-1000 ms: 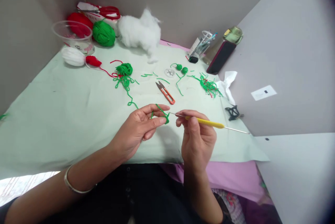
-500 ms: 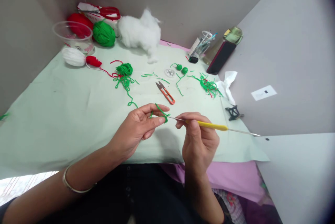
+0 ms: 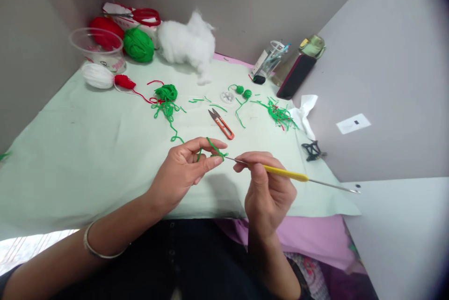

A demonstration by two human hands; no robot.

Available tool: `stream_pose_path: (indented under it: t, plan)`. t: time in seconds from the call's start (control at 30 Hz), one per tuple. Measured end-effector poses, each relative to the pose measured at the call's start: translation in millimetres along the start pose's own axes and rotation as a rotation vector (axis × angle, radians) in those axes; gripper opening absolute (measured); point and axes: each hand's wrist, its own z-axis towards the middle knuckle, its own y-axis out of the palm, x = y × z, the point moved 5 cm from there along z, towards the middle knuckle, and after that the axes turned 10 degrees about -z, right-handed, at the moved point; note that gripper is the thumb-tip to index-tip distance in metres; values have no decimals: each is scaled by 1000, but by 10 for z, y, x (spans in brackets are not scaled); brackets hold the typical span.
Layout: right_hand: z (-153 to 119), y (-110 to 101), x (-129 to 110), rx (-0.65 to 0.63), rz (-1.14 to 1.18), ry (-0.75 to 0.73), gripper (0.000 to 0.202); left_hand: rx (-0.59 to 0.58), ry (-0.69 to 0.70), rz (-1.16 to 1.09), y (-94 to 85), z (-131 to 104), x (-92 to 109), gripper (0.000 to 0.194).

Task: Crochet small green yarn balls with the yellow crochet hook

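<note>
Between the thumb and fingers of my left hand (image 3: 184, 164) is a small piece of green yarn work (image 3: 221, 155), partly hidden by the thumb. A green strand passes over its raised index finger and trails back to a loose tangle of green yarn (image 3: 167, 96). My right hand (image 3: 268, 187) grips a crochet hook (image 3: 287, 173) by its yellow handle, like a pen. The hook's thin metal tip meets the green yarn at my left fingertips. Its other metal end points right. Orange thread snips (image 3: 222, 124) lie just beyond my hands.
Two small green crocheted balls (image 3: 243, 91) and a pile of yarn scraps (image 3: 280, 115) lie behind. At the back are white stuffing (image 3: 187, 45), a green yarn ball (image 3: 139, 45), a clear plastic tub (image 3: 96, 52) and red-handled scissors (image 3: 145, 16). A phone (image 3: 296, 76) leans at right.
The crochet hook has tilted, its free end dropping lower and farther right. My left hand has turned slightly, and less of the yarn work shows below the thumb.
</note>
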Motion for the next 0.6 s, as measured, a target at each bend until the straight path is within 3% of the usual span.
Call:
stream_pose_path:
  t: [0.27, 0.6]
  plan:
    - [6, -28, -15, 29, -73, -40, 21, -3, 30, 17, 17, -21, 99, 57]
    - [3, -15, -21, 21, -41, -50, 21, -37, 12, -10, 17, -10, 24, 47]
